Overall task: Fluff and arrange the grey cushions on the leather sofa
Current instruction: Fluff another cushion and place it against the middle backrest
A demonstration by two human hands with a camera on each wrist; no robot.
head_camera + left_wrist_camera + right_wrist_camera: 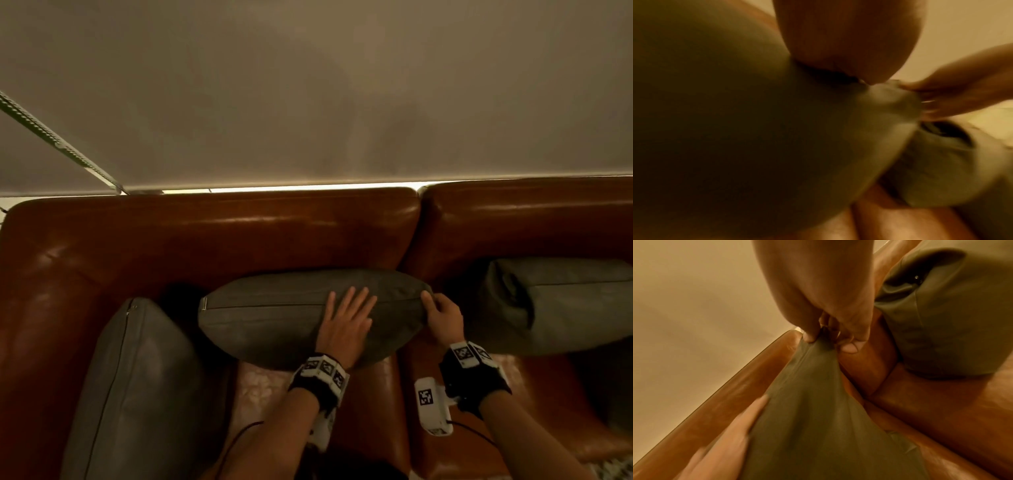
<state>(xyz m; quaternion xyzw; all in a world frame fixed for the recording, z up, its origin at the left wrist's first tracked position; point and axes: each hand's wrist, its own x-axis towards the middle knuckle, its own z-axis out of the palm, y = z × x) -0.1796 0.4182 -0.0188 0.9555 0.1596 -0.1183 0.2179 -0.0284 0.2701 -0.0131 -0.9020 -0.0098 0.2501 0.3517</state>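
Note:
A grey cushion (274,318) stands on edge against the brown leather sofa (205,240) backrest, its zip seam facing up. My left hand (347,317) lies flat on the cushion's upper right part with fingers spread and straight. My right hand (442,313) pinches the cushion's right corner (813,356) between thumb and fingers. In the left wrist view the cushion (735,129) fills most of the picture and the right hand (953,95) tugs its corner. Two more grey cushions sit on the sofa: one (137,394) leaning at the left, one (555,305) at the right.
A beige wall or blind (308,85) rises behind the sofa, with a beaded cord (51,137) at the left. A light patterned cloth (263,390) lies on the seat under my forearms. The sofa splits into two back sections near the held corner (416,212).

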